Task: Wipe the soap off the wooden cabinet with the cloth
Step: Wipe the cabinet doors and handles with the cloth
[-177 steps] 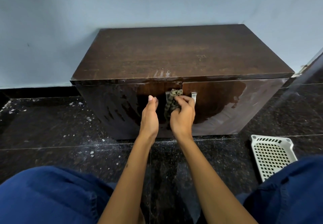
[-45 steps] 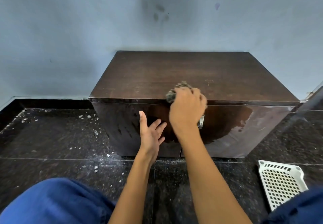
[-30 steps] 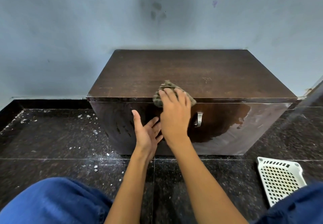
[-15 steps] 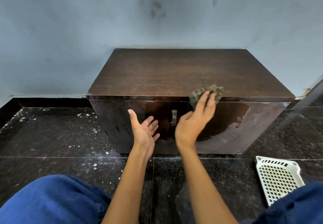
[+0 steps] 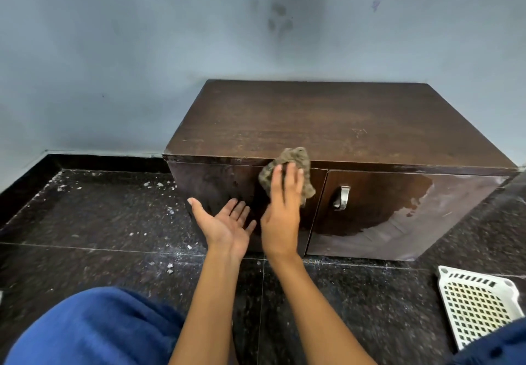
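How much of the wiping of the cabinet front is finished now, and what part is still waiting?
Done: the middle of the cabinet front looks dark and clean around the handle. In hand: the right hand presses the cloth flat on the upper edge of the left door; the left hand waits open, palm up. Left: the pale soapy film on the right door's outer part, and perhaps faint marks on the far left.

A dark brown cabinet (image 5: pixel 327 120) is seen against a grey-blue wall (image 5: pixel 142 51); a mottled grey-brown cloth (image 5: pixel 296 162), black speckled floor (image 5: pixel 99 222), white lattice basket (image 5: pixel 478 307).
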